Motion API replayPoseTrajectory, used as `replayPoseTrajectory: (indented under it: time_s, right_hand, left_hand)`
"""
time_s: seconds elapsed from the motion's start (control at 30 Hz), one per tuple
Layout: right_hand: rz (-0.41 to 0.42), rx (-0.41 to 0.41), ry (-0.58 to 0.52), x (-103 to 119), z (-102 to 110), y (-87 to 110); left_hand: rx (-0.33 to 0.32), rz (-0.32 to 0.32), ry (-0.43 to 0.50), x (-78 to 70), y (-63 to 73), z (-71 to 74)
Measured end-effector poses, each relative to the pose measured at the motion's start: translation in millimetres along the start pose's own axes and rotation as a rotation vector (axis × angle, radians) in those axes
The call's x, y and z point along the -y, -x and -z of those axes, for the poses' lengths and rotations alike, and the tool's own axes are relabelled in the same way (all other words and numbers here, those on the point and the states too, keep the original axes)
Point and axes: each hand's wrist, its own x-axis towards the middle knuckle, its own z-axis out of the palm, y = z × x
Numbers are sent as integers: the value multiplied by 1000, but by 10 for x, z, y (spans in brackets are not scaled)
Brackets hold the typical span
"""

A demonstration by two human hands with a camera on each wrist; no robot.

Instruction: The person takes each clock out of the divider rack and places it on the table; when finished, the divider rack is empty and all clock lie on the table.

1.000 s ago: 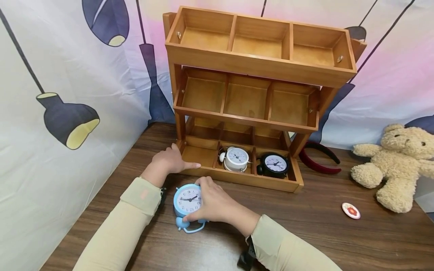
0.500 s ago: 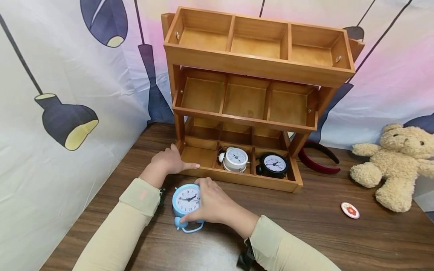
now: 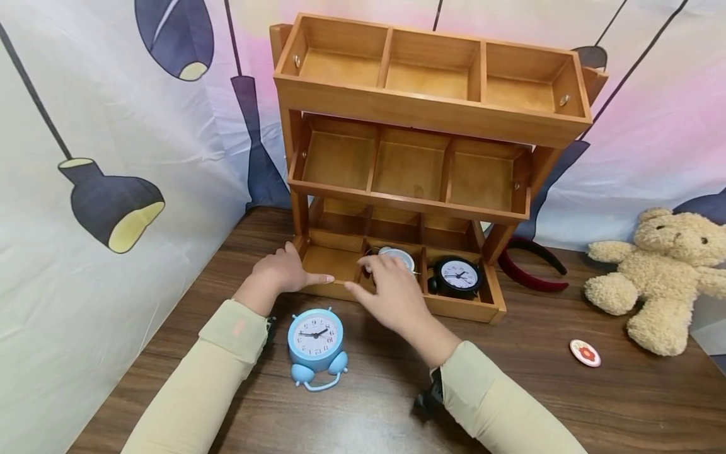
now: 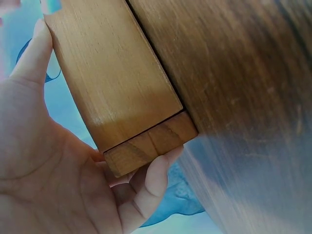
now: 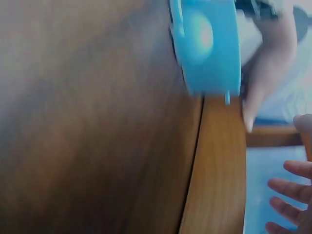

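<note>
1. The right hand was released, fingers spread apart, over a round white alarm clock; whether they touched it could not be told.
2. The left hand grasped the near left corner of a three-tiered brown wooden rack, thumb along the front edge of its bottom tray, other fingers curled round the end.
3. The white clock, partly hidden by the right hand, lay in the bottom tray's middle compartment.
4. A round light-blue alarm clock with two bells and a handle lay face up in front of the rack, between the forearms, bells towards the person, on the dark brown wood-grain worktop.
5. A round black alarm clock with a white dial occupied the tray's right compartment.
6. Right of the rack rested a dark red and black headband; nearer lay a small white disc with a red flower.
7. At the far right was a beige plush teddy bear, before a pale cloth printed with dark lamps.
</note>
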Motion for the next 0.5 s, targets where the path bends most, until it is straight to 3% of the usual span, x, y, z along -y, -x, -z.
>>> replayPoseTrajectory:
  time_s: [0.17,0.5]
  right_hand:
    - [-92,-28,-3,-245,11,-155]
    - [-245,78,-34,-488,-82,-331]
  left_hand:
    - [-7,4,-1,-2,2,-3]
    - [-20,5,7,-6,12,-4]
